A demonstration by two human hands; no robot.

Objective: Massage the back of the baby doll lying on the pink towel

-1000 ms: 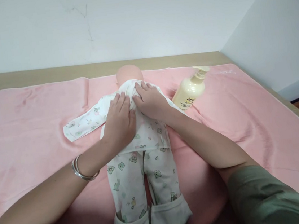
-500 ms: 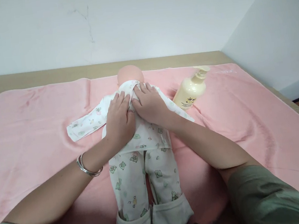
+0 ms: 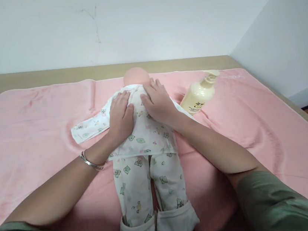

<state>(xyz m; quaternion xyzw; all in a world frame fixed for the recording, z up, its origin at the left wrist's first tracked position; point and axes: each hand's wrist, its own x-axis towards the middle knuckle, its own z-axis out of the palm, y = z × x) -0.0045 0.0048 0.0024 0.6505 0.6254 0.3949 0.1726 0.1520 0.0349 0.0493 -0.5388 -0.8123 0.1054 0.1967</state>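
A baby doll [image 3: 135, 75] lies face down, its head towards the wall and its legs towards me. It wears a white shirt [image 3: 142, 135] printed with green bears and matching trousers [image 3: 137, 192] with turned-up cuffs. My left hand [image 3: 120, 114] rests flat on the left side of the upper back, fingers stretched out. On the right shoulder area lies my right hand [image 3: 159, 101], open, its fingertips close to the doll's head. Both palms touch the shirt, and neither hand grips anything. The doll's right-side sleeve is partly hidden by my right arm.
A pink blanket [image 3: 35, 152] lies under the doll, over a wooden table [image 3: 61, 73]. A cream pump bottle [image 3: 199, 93] leans or lies to the right of the doll. White walls [image 3: 159, 21] stand behind the table and at the right.
My hands have moved apart, from the middle of the upper back out towards the two shoulders. The shirt between them is now uncovered. The view has shifted slightly.
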